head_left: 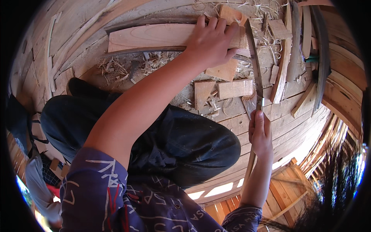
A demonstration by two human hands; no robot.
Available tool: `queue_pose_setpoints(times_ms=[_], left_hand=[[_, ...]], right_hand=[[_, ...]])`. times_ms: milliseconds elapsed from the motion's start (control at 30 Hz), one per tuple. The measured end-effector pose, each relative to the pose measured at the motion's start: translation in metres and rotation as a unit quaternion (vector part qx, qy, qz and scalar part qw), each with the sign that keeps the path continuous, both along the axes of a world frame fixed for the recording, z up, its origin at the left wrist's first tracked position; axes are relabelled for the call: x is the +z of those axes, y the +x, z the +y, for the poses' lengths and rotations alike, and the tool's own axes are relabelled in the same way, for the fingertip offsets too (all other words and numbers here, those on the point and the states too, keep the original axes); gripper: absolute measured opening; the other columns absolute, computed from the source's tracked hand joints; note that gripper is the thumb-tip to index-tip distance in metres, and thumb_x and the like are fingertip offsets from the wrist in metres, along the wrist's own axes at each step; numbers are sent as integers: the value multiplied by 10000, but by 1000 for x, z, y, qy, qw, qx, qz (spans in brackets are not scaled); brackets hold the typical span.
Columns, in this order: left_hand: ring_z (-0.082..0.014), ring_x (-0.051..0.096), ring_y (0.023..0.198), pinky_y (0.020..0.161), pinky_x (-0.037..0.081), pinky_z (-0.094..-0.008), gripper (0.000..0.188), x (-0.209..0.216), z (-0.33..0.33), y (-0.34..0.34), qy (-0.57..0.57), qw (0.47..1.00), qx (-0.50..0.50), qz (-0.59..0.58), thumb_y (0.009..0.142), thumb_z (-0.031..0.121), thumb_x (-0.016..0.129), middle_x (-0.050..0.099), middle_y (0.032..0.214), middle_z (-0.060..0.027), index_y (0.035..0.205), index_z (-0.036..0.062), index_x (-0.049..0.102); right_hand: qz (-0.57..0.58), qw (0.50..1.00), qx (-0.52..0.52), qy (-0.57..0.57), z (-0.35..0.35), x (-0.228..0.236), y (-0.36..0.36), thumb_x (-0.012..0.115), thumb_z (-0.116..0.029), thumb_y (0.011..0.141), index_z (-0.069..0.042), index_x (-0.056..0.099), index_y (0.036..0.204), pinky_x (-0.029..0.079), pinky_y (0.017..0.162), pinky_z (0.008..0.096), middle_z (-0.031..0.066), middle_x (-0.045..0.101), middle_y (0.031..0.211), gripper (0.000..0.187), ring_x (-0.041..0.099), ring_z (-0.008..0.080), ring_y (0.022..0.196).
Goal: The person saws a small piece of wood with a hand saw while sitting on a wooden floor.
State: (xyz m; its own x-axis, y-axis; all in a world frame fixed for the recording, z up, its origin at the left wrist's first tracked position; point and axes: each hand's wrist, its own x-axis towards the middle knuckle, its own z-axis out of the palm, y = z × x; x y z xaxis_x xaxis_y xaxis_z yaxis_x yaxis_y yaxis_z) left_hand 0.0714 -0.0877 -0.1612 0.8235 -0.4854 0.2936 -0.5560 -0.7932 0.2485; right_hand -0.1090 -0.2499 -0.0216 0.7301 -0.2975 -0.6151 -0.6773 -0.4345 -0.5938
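A pale wooden board (150, 36) lies across other wood pieces, its long side running left to right. My left hand (211, 42) presses down over its right part, fingers bent across the top and thumb on the near edge. My right hand (262, 133) is wrapped round the handle of a long knife (257, 69), just below its shiny ferrule. The blade points away from me and stands beside the right end of the board; whether it touches the wood I cannot tell. A flat orange-brown wood piece (223, 71) shows below the board.
Wood shavings (148, 62) litter the plank floor (284, 123). Small offcut blocks (235, 89) lie nearer me, with another block (279, 29) at the far right. Curved wood strips (284, 65) lie to the right. My bent legs (185, 139) are close below. Another person's sleeve (36, 181) shows at left.
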Motion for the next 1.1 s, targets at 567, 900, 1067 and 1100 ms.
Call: queue_pose_setpoints(times_ms=[567,900,1067,1100], left_hand=[[-277,582,1027,941,359,-486,570,-1,0,5,0,1000,-7,11,882,475,613,601,1063,-130,1297,101,498],[-262,569,1026,889,365,-459,574,3,-6,4,-24,999,-9,34,872,480,627,602,1047,-103,1301,117,511],[-249,572,1017,880,364,-456,570,3,2,-1,-24,1000,-4,-8,862,501,634,605,1032,-92,1293,145,524],[-248,573,1014,877,366,-456,573,3,0,-2,-25,1000,-10,-4,860,507,634,605,1031,-92,1294,147,525]], right_hand=[[0,1000,2,-23,-3,-13,-1,350,-512,1038,-96,512,824,222,394,224,-70,352,562,495,286,30,437],[16,1000,-19,-4,4,-39,88,363,-540,1027,-105,503,819,219,379,231,-59,332,525,502,275,45,405],[8,999,-26,-33,14,-31,61,366,-550,1024,-108,494,819,213,380,226,-68,322,522,503,270,36,409],[6,999,-32,-24,15,-31,61,369,-550,1023,-107,496,821,213,382,225,-69,323,525,504,271,36,411]])
